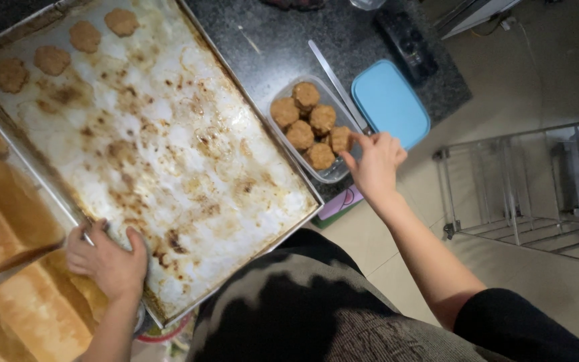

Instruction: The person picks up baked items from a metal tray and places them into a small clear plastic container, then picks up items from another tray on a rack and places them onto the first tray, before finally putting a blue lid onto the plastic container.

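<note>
Cookies [309, 124], round and brown, sit piled in a clear plastic container [333, 173] on a dark stone counter [289, 40], just right of a large stained baking tray [169, 147]; the right hand [375, 164] pinches one cookie [340, 139] at the container's near edge, fingers narrowed around it; the left hand [107, 260] curls over the tray's near rim, apparently steadying it where it juts past the counter; four more cookies [65, 43] lie in a row at the tray's far corner; a blue lid [390, 102] rests beside the container, and a long metal spatula [335, 80] lies between them.
</note>
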